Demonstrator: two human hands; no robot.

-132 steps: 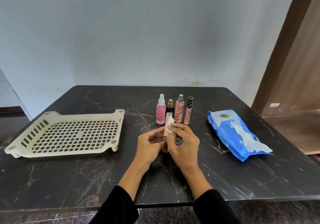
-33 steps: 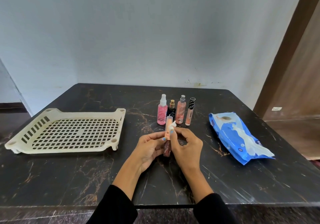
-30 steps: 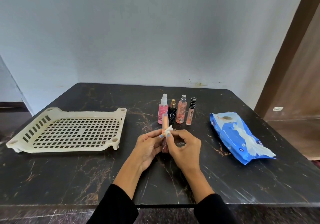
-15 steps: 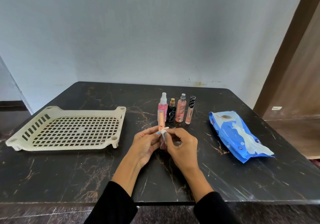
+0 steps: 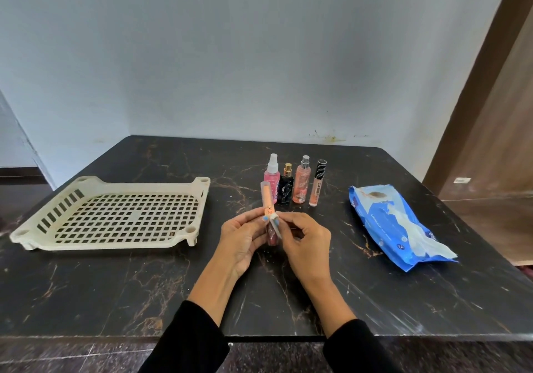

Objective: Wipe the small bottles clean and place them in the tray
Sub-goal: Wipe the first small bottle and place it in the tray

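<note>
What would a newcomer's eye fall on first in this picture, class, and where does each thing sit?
First, the two hands at the centre: the left hand holds a slim tube upright while the right hand presses a white wipe against it. Behind them four small bottles stand in a row. A cream tray lies to the left, with nothing in it, and a blue wipes pack lies to the right.

Soft, even, dim-ish light; faint sheen on the dark marble table (image 5: 375, 292), weak shadows, sharp focus throughout, wide-angle bowing at frame edges.
</note>
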